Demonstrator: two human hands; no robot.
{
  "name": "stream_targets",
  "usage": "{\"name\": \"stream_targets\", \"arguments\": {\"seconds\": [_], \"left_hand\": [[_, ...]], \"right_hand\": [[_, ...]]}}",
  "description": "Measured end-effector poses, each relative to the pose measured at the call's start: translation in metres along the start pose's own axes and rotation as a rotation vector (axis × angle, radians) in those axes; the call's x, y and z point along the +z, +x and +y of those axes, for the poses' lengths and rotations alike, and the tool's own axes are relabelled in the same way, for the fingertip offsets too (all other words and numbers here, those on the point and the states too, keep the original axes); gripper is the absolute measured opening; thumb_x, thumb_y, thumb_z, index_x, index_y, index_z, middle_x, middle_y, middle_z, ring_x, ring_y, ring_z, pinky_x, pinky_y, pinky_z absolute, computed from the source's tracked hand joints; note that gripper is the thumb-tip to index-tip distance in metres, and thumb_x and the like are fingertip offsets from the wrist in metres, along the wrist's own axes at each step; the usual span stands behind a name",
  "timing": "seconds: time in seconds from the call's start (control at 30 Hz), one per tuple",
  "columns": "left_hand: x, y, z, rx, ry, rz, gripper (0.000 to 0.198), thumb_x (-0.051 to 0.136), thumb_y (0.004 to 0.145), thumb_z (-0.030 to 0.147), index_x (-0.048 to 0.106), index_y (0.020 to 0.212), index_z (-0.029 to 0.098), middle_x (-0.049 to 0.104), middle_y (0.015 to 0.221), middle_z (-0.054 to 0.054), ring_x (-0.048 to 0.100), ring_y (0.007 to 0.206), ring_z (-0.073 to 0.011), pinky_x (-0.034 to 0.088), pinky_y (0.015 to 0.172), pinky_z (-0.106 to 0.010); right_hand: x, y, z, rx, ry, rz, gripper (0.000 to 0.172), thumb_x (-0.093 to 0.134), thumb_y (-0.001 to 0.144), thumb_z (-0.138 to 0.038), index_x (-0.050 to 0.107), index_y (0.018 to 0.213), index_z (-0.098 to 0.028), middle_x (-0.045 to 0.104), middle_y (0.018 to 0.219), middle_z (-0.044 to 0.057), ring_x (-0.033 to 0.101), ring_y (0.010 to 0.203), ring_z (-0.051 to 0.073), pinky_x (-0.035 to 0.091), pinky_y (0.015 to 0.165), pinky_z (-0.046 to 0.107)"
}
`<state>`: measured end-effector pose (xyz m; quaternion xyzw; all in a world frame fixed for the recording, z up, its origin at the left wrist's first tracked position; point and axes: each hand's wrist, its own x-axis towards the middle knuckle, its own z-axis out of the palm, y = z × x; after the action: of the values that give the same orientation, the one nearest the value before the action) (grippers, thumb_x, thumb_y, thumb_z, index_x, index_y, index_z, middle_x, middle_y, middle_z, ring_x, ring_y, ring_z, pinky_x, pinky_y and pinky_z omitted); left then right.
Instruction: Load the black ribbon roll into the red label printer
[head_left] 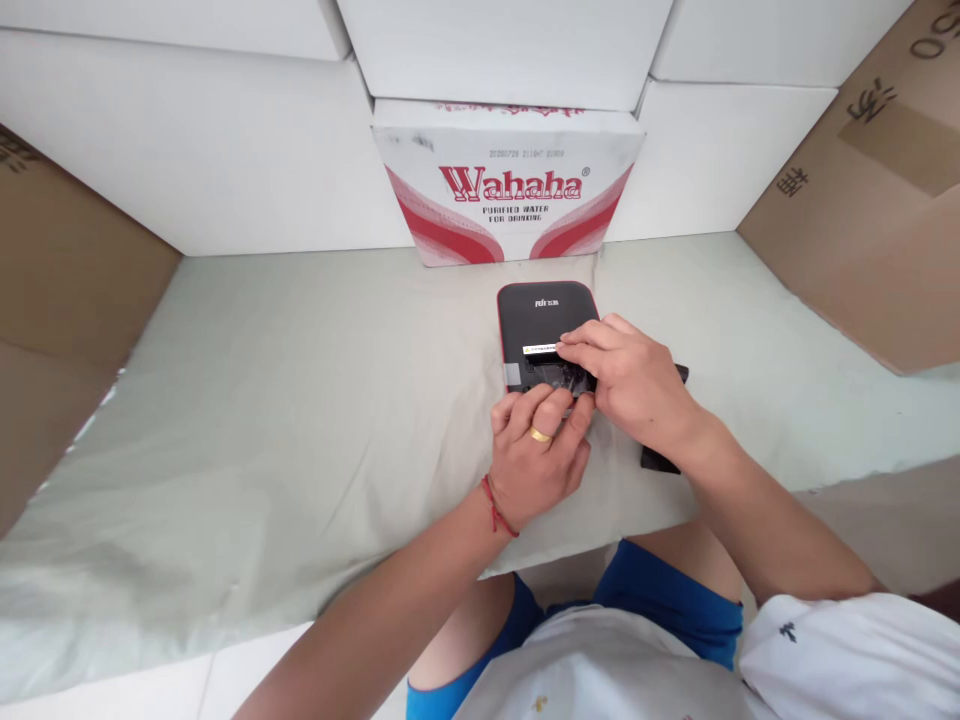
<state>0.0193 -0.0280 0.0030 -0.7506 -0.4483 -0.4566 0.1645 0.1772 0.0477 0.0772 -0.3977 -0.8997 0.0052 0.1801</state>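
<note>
A flat black device (pixel 544 318) with a red edge lies on the cloth, its printed face up. It carries a white label strip (pixel 538 350) above an open recess (pixel 556 374) with some clear, shiny material in it. My left hand (pixel 536 440) curls its fingers over the near end of the device. From the right, my right hand (pixel 626 375) grips the device's side, with fingertips on the label's end. Both hands' fingertips meet at the recess; any small part between them is hidden. Partly behind my right hand rests a flat black piece (pixel 661 460).
Pale green cloth (pixel 300 400) covers the work surface. A white and red Wahaha water carton (pixel 517 190) stands behind the device, among white boxes (pixel 225 150). Brown cardboard boxes (pixel 67 290) bound the left and right sides. The surface's front edge is close to my legs.
</note>
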Motion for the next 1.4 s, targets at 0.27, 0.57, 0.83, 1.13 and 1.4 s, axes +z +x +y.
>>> {"name": "stream_targets", "arguments": {"seconds": [0.27, 0.57, 0.83, 1.13, 1.4], "left_hand": [[-0.005, -0.003, -0.011, -0.099, -0.239, 0.083, 0.037, 0.062, 0.096, 0.013, 0.067, 0.129, 0.026, 0.072, 0.110, -0.005, 0.067, 0.107, -0.0239, 0.050, 0.096, -0.040], [0.018, -0.001, -0.072, -0.894, -0.808, 0.151, 0.042, 0.074, 0.092, 0.040, 0.063, 0.132, 0.033, 0.063, 0.138, -0.005, 0.061, 0.133, -0.0271, 0.050, 0.114, -0.045], [0.033, -0.004, -0.094, -0.926, -1.288, 0.011, 0.086, 0.090, 0.078, 0.055, 0.051, 0.154, 0.045, 0.047, 0.172, -0.002, 0.033, 0.170, -0.0332, 0.028, 0.142, -0.052], [0.032, -0.007, -0.105, -0.921, -1.376, -0.119, 0.109, 0.098, 0.078, 0.052, 0.031, 0.165, 0.061, 0.036, 0.182, 0.003, 0.021, 0.178, -0.0302, 0.029, 0.144, -0.055], [0.041, -0.009, -0.104, -0.870, -1.382, -0.105, 0.092, 0.096, 0.080, 0.056, 0.047, 0.158, 0.048, 0.041, 0.181, -0.002, 0.029, 0.175, -0.0311, 0.035, 0.141, -0.052]], "right_hand": [[0.016, -0.024, -0.002, -0.133, 0.106, 0.261, 0.049, 0.046, 0.103, -0.001, 0.081, 0.131, -0.020, 0.082, 0.134, 0.007, 0.068, 0.118, 0.025, 0.064, 0.102, 0.040], [0.019, -0.048, -0.048, -0.121, 0.112, 0.333, 0.050, 0.049, 0.097, 0.008, 0.081, 0.131, -0.012, 0.083, 0.127, 0.013, 0.069, 0.116, 0.026, 0.065, 0.098, 0.039], [0.028, -0.048, -0.051, -0.055, 0.194, 0.390, 0.049, 0.050, 0.099, 0.005, 0.081, 0.132, -0.015, 0.083, 0.125, 0.012, 0.069, 0.118, 0.027, 0.066, 0.102, 0.041], [0.016, -0.047, -0.048, -0.006, 0.269, 0.259, 0.059, 0.047, 0.098, 0.001, 0.084, 0.132, -0.029, 0.085, 0.127, 0.006, 0.073, 0.115, 0.029, 0.068, 0.099, 0.048], [-0.019, 0.018, 0.002, 0.119, 0.219, 0.045, 0.042, 0.047, 0.105, -0.014, 0.084, 0.122, -0.022, 0.084, 0.124, 0.009, 0.081, 0.102, 0.026, 0.063, 0.090, 0.040]]}}
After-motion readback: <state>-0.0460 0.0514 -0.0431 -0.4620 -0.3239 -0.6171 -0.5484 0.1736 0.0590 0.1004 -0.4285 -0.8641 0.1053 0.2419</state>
